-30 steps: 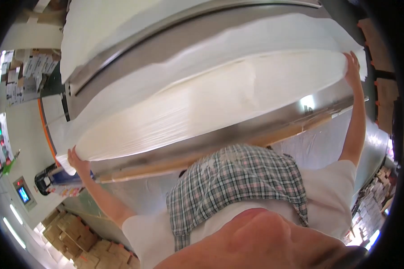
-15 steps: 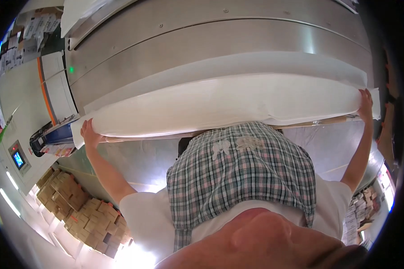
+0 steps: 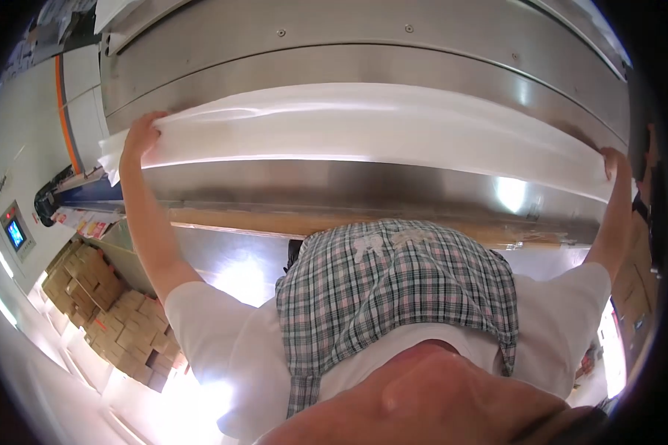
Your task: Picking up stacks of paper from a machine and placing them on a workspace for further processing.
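Sheet (image 3: 378, 122) runs from left grip (image 3: 142, 136) to right grip (image 3: 616, 165).

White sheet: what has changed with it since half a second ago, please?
The white sheet moved away from the plaid apron, uncovering metal surface between them. The left hand and right hand went forward with it. Unchanged: each hand grips one end of the sheet.

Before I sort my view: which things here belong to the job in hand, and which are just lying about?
Part of the job:
white sheet, held near both ends
left hand
right hand
metal worktop beneath the sheet

Apparently just around:
cardboard boxes, lower left
small lit screen, untouched
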The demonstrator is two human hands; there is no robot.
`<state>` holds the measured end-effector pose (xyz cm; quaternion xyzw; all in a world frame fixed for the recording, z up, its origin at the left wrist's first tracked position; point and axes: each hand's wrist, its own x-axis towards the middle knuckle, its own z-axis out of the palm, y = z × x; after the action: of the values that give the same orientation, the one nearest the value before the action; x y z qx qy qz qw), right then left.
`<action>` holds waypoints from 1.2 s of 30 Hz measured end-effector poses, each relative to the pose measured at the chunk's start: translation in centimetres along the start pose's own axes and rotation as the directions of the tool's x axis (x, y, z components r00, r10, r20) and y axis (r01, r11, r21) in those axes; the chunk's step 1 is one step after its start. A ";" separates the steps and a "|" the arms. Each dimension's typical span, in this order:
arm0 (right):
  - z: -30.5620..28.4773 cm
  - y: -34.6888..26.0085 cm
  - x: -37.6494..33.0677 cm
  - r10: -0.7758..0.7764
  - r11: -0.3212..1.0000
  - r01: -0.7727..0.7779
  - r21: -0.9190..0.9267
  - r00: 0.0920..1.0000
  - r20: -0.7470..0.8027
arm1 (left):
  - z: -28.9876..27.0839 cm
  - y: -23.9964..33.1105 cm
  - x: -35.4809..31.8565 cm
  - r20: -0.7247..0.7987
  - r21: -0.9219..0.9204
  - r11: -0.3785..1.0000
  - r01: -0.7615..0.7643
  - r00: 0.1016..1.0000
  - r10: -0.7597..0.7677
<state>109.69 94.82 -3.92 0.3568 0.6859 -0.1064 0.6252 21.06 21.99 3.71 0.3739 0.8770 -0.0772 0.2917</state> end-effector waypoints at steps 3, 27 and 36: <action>4.5 4.7 -1.7 0.173 0.949 -0.061 0.310 0.921 -0.348 | -0.3 5.3 -2.4 -0.330 0.090 0.991 -0.097 0.936 0.121; -19.6 -72.7 -35.0 -0.618 0.075 0.850 -0.522 -0.371 -0.693 | 6.4 5.9 -13.8 -0.740 0.072 0.946 -0.315 0.620 0.262; -26.5 -85.7 -38.4 -0.707 0.212 0.850 -0.482 -0.207 -0.676 | 5.5 5.0 -14.6 -0.695 0.090 0.912 -0.401 0.630 0.346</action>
<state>34.19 34.89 11.35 -0.1067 0.9330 -0.3431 -0.0217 35.09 14.65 7.96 0.5374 0.8264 0.1636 -0.0377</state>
